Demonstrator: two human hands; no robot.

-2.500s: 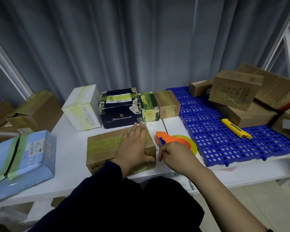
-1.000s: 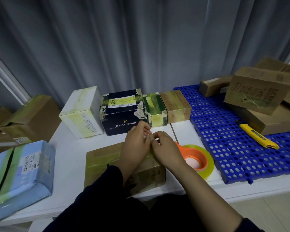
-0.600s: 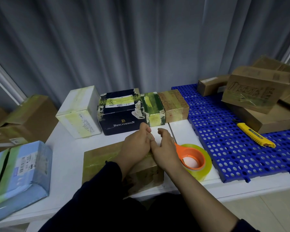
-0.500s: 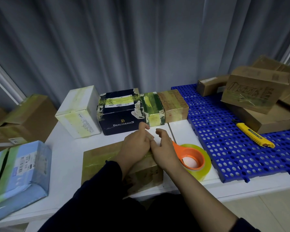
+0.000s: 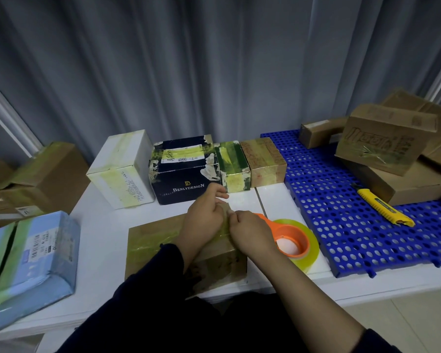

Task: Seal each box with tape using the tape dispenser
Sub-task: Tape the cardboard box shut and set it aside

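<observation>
Moved: left hand lifted off its flat press, meeting right hand at the far right corner of the brown box | hands: both pinch the tape strip, likely to tear it | brown box: on counter, front edge | tape dispenser: lying just right, within reach.

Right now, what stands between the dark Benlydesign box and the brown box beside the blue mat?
A small green-taped box, shown in the head view.
</observation>
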